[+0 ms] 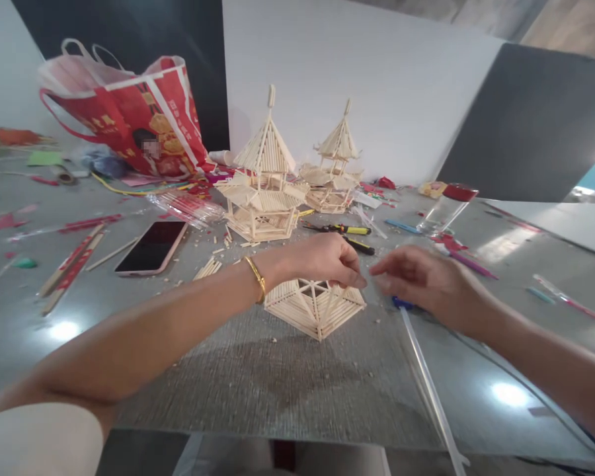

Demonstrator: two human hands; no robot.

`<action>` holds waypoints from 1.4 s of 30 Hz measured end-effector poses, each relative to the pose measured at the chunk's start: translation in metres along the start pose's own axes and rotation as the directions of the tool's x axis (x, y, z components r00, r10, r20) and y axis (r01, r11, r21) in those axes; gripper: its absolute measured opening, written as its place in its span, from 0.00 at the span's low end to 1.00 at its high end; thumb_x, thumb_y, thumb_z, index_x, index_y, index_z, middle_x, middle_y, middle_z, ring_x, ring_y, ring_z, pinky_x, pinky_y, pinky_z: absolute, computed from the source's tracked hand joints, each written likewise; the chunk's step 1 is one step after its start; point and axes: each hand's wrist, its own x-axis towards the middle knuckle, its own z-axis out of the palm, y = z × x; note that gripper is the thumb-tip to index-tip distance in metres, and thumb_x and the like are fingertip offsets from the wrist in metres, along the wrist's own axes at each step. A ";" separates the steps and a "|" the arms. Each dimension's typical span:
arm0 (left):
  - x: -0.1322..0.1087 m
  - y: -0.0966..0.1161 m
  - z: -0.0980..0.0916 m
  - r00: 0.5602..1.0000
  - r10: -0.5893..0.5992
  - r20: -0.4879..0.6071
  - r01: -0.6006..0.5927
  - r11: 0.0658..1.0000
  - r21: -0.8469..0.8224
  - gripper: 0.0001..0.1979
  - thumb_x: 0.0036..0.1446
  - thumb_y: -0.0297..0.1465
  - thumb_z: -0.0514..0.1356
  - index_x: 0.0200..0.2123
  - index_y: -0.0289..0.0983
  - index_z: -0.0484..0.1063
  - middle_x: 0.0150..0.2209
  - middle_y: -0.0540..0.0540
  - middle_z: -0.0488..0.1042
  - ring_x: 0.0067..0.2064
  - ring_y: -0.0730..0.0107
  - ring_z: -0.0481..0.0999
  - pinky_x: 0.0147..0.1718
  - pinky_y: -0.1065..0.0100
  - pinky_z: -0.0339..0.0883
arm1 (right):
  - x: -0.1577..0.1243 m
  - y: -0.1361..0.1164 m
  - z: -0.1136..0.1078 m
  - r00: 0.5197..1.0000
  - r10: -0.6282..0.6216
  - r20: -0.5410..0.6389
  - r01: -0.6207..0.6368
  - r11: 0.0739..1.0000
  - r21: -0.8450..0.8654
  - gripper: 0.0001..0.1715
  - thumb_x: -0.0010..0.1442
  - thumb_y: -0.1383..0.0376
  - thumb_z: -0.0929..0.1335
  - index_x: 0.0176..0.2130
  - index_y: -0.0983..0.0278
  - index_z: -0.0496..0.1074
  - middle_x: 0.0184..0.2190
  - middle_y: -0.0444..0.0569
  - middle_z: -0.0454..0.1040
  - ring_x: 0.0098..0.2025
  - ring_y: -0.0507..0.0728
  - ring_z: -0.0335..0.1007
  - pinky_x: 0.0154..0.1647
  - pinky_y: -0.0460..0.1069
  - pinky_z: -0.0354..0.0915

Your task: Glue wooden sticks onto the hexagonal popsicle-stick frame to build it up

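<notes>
A small hexagonal roof section made of thin wooden sticks (315, 306) lies on the grey table (277, 390) in front of me. My left hand (322, 260), with a gold bracelet on its wrist, rests on the section's far edge, fingers curled and pinched at its right corner. My right hand (426, 281) hovers just right of the section, blurred, fingers loosely bent toward the left hand's fingertips. I cannot make out anything between them. A long clear tube with a blue end (426, 377) lies under the right hand.
Two finished stick pagodas (262, 178) (334, 168) stand behind. A phone (153, 247), a red bag (129, 112), yellow-handled cutters (344, 230), a glass with a red lid (446, 208), loose sticks and red scraps litter the table. White and dark boards stand at the back.
</notes>
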 end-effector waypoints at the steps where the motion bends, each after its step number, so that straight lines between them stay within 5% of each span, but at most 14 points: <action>1: -0.001 0.001 0.001 1.000 -0.008 -0.014 0.008 1.000 0.022 0.12 0.47 0.37 0.60 0.29 0.33 0.73 0.23 0.50 0.69 0.24 0.78 0.66 0.23 0.73 0.55 | 0.001 -0.007 0.011 1.000 0.003 0.015 -0.004 0.998 0.064 0.18 0.51 0.52 0.67 0.38 0.61 0.67 0.29 0.45 0.72 0.30 0.54 0.68 0.29 0.49 0.63; 5: -0.006 0.006 0.004 0.998 -0.003 -0.057 0.009 0.994 0.108 0.12 0.48 0.36 0.58 0.29 0.33 0.74 0.23 0.50 0.70 0.24 0.78 0.65 0.24 0.72 0.55 | 0.000 -0.020 0.041 0.990 0.010 0.143 -0.053 0.953 0.299 0.13 0.52 0.54 0.67 0.33 0.61 0.67 0.26 0.43 0.72 0.28 0.52 0.68 0.26 0.47 0.62; 8: -0.010 0.009 0.005 0.995 0.028 -0.095 -0.014 0.989 0.146 0.12 0.49 0.36 0.57 0.30 0.33 0.74 0.23 0.49 0.71 0.24 0.77 0.65 0.25 0.71 0.56 | -0.001 -0.023 0.047 0.989 0.050 0.138 -0.092 0.944 0.318 0.13 0.53 0.55 0.66 0.30 0.62 0.68 0.22 0.43 0.71 0.25 0.51 0.66 0.26 0.47 0.62; 14: -0.027 -0.003 -0.007 0.921 0.032 -0.388 0.055 0.976 0.211 0.13 0.52 0.35 0.56 0.35 0.32 0.73 0.27 0.47 0.73 0.28 0.76 0.68 0.30 0.70 0.57 | 0.001 -0.024 0.050 0.994 0.044 0.097 -0.075 0.935 0.346 0.14 0.53 0.54 0.66 0.32 0.62 0.71 0.22 0.43 0.72 0.26 0.51 0.68 0.27 0.47 0.63; 19: -0.041 -0.036 -0.014 0.961 -0.158 -0.227 0.230 0.912 0.340 0.09 0.46 0.31 0.58 0.31 0.34 0.75 0.30 0.46 0.75 0.30 0.74 0.68 0.30 0.71 0.55 | 0.003 -0.019 0.054 0.996 0.015 0.089 -0.047 0.925 0.377 0.14 0.53 0.54 0.67 0.33 0.62 0.72 0.25 0.43 0.73 0.27 0.51 0.70 0.28 0.47 0.64; 25: -0.042 -0.045 -0.006 0.930 -0.304 -0.205 0.359 0.869 0.340 0.12 0.48 0.35 0.56 0.29 0.34 0.75 0.21 0.47 0.72 0.23 0.76 0.65 0.24 0.71 0.52 | 0.000 -0.018 0.055 0.996 0.031 0.081 -0.059 0.929 0.365 0.16 0.52 0.52 0.67 0.33 0.62 0.71 0.26 0.44 0.73 0.27 0.52 0.70 0.28 0.48 0.66; 35: -0.042 -0.050 -0.003 0.920 -0.330 -0.211 0.369 0.912 0.181 0.10 0.47 0.35 0.58 0.27 0.34 0.72 0.20 0.48 0.71 0.23 0.76 0.69 0.24 0.73 0.57 | -0.002 -0.016 0.055 0.996 0.020 0.086 -0.051 0.928 0.369 0.15 0.54 0.53 0.67 0.36 0.61 0.71 0.29 0.44 0.73 0.29 0.52 0.71 0.31 0.48 0.67; 42: -0.045 -0.034 0.006 0.922 -0.220 -0.319 0.207 0.975 -0.074 0.11 0.47 0.35 0.60 0.30 0.33 0.68 0.22 0.48 0.70 0.21 0.78 0.69 0.21 0.74 0.60 | -0.003 -0.017 0.056 0.997 -0.011 0.082 -0.018 0.939 0.345 0.14 0.55 0.54 0.66 0.34 0.61 0.71 0.29 0.44 0.73 0.29 0.51 0.71 0.33 0.48 0.67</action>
